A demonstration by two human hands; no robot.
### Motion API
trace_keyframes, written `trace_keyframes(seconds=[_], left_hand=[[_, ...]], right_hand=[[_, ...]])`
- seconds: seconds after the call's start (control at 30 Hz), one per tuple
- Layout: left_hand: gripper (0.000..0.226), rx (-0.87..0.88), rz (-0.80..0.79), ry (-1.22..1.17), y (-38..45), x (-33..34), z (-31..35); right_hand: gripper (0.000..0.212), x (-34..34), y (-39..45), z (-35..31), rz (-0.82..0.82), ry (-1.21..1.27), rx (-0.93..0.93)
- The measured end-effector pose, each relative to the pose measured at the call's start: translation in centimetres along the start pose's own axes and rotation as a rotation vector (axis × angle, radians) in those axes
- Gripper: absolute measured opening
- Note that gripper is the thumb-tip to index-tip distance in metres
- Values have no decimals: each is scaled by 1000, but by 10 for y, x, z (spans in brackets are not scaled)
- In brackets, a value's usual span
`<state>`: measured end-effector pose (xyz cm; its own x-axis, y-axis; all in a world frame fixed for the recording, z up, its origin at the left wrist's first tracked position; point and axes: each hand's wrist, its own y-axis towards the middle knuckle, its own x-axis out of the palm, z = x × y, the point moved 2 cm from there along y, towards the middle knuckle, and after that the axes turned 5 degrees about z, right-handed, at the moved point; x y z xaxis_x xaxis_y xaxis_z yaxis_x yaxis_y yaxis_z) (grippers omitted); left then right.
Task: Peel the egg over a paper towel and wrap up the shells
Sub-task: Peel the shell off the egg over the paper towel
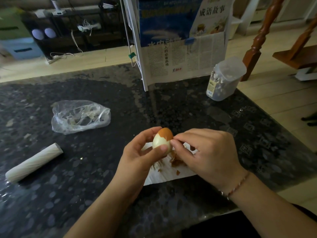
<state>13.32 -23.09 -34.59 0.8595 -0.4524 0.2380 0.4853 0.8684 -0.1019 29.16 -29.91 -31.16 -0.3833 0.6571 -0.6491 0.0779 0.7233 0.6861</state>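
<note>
Book cover (211,16) reads "成语故事"; newspaper (185,60) headline "人的必备品格".

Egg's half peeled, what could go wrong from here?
1. The left hand holds the half-peeled brown egg by its slick bare white part; it might slip as the right hand pinches at the remaining shell.
2. The brown shell bits lie near the white paper towel's right side; new flakes may land on the dark stone counter.
3. The towel's near edge sits close to the counter edge, so wrapping could spill shells off.

Dim, edge-darkened wide-angle view, soft blur, faint glare on the tabletop (171,200).
</note>
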Motion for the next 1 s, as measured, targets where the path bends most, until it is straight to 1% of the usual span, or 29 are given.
trace_keyframes(seconds=[0.17, 0.33, 0.5, 0.57, 0.67, 0.73, 0.87, 0.97, 1.0], left_hand=[[45, 9, 28, 48, 0, 0, 3], [49, 37, 66, 86, -2, 5, 3], [52, 17, 49, 41, -1, 4, 3], [52, 0, 41, 1, -1, 4, 3], [45, -29, 20, -125, -1, 3, 1], [43, -40, 0, -207, -2, 3, 0], [47, -67, -16, -281, 0, 1, -2], [47, -73, -23, -281, 0, 0, -1], [47, -71, -27, -265, -1, 0, -1]], right_hand=[[15, 2, -2, 0, -3, -42, -50], [32, 7, -4, -7, -28, -32, -104], [34, 5, -3, -10, -51, -35, -114], [29, 5, -2, -10, -41, 3, -63], [12, 5, 0, -5, 2, 142, 89], [13, 5, 0, -2, 11, 186, 140], [16, 6, -1, 1, -19, 211, 180], [10, 6, -1, 1, -65, 218, 210], [12, 7, -1, 1, -86, 213, 219]])
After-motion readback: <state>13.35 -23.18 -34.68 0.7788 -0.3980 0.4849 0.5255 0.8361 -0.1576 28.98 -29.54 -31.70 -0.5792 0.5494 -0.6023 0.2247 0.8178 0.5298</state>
